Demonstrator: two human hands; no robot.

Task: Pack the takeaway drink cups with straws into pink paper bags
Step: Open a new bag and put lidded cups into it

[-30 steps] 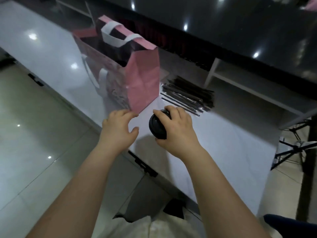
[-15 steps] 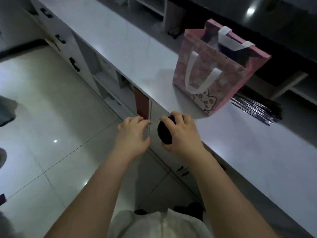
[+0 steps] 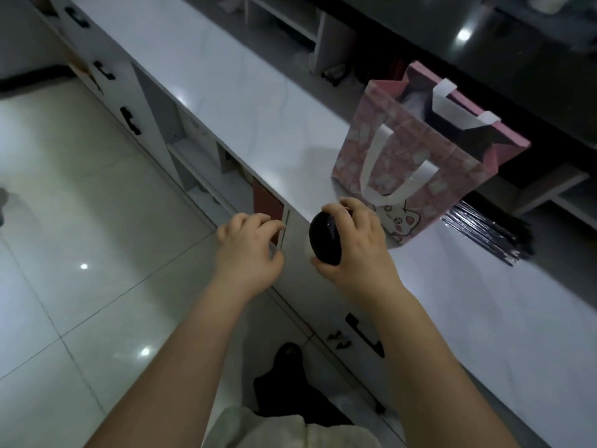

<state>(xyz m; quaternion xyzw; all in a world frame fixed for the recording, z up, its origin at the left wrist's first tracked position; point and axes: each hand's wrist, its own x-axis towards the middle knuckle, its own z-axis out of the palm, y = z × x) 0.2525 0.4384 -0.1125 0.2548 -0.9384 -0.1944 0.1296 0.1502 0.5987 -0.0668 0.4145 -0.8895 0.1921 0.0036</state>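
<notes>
A pink paper bag with white handles and a cat print stands open on the white counter. Just in front of it, my right hand grips a drink cup with a black lid, tilted so the lid faces left, at the counter's front edge. The cup's body is hidden behind my fingers. My left hand hovers beside it over the cabinet front, fingers curled and apart, holding nothing. A pile of black wrapped straws lies on the counter right of the bag.
Below the counter edge are white drawers with black handles and open shelf compartments. A tiled floor spreads to the left. A dark raised counter runs behind the bag. My dark shoe shows below.
The view has swung left, so the bag and straws now sit further right. My right hand keeps holding the cup, now slightly nearer the bag. My left hand stays beside it.
</notes>
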